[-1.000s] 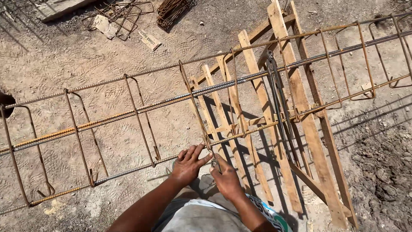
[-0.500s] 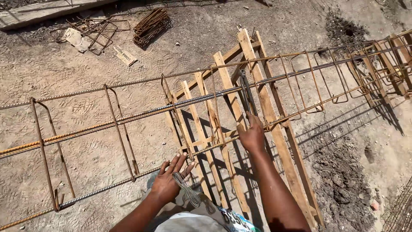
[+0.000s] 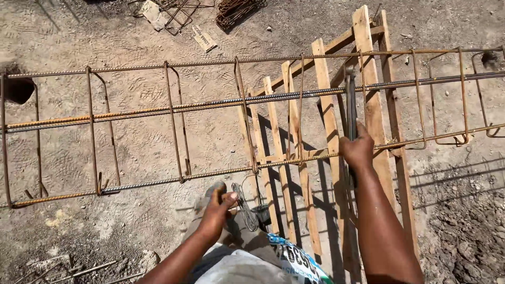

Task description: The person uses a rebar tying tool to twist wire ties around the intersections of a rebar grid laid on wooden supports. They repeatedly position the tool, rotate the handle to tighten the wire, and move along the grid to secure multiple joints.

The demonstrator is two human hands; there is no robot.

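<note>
A long rebar cage (image 3: 210,105) of rusty bars and rectangular stirrups lies across a wooden trestle (image 3: 368,58) over sandy ground. My right hand (image 3: 357,150) reaches up to the near bar and is closed around a dark upright stirrup (image 3: 350,100) right of the middle. My left hand (image 3: 218,205) stays low by my body, fingers curled on a small coil of thin tie wire (image 3: 245,208). A dark tool (image 3: 261,214) hangs just beside the coil; I cannot tell what kind it is.
A heap of spare stirrups (image 3: 239,8) and wood scraps (image 3: 202,38) lie on the ground beyond the cage. A dark hole (image 3: 18,89) is at the far left. Loose bars (image 3: 79,271) lie at the bottom left. Rough soil (image 3: 463,231) is at the right.
My right hand left my left hand near my body, rose to the cage and closed on the dark stirrup. My left hand drew back from the near bar with the wire coil.
</note>
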